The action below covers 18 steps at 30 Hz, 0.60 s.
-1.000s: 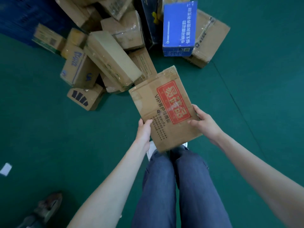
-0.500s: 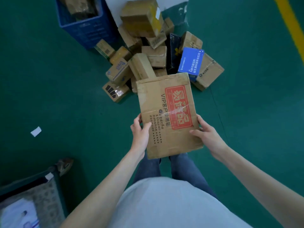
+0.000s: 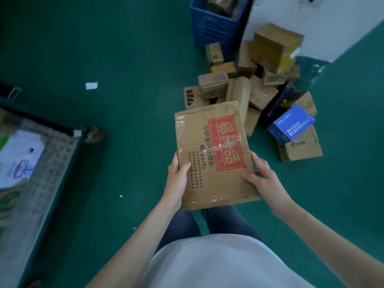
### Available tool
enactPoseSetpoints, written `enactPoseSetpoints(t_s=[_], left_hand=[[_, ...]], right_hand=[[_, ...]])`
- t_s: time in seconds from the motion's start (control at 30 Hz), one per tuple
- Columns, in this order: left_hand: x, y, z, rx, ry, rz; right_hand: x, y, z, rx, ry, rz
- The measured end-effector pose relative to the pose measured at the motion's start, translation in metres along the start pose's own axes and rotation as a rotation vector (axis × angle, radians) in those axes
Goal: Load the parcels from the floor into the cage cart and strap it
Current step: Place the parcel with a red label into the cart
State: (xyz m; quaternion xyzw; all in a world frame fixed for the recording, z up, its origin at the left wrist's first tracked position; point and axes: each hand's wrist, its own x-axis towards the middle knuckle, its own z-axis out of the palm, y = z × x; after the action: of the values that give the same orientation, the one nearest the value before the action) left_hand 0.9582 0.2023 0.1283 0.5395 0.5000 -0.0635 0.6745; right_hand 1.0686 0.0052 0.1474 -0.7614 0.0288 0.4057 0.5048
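Holding a flat cardboard parcel [image 3: 214,154] out over the green floor [image 3: 124,48], the person grips it at its near end with both hands. Left hand [image 3: 176,181] clasps the near-left edge, thumb lying on the printed top face, fingers wrapped underneath and out of sight. Right hand [image 3: 264,179] clasps the near-right edge, thumb on top, fingers curled round the side. Parcel carries a red printed panel, dark lettering beside it, clear tape across the middle; it sits roughly level, long axis running away from the person, above the jeans-clad legs.

Far right: a heap of parcels [image 3: 249,88] on the floor, mostly brown cartons tumbled against one another. A blue box [image 3: 291,125] rests tilted on a brown carton [image 3: 301,148] at the heap's right edge. A larger brown carton tops the far side of the heap, next to a white wall [image 3: 322,21]. A blue plastic crate [image 3: 216,23] stands on the floor at the far side, just left of the wall, something brown inside.

Left edge: corner of the cage cart [image 3: 52,159], dark frame with a studded grey deck; a white and green item lies on it, too blurred to identify, possibly a bag or parcel. A caster [image 3: 93,135] shows at the cart's far corner. White paper scrap [image 3: 91,85] lies on the floor well apart from the cart and the heap.
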Motion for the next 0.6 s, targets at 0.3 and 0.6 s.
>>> enactPoseSetpoints(t_s=[0.3, 0.6], left_hand=[[-0.052, -0.058, -0.132, -0.274, 0.252, 0.029], [-0.127, -0.136, -0.323, -0.51, 0.475, 0.04]], right_hand=[[-0.022, -0.036, 0.125, -0.197, -0.278, -0.064], [-0.086, -0.028, 0.339, -0.315, -0.514, -0.106]])
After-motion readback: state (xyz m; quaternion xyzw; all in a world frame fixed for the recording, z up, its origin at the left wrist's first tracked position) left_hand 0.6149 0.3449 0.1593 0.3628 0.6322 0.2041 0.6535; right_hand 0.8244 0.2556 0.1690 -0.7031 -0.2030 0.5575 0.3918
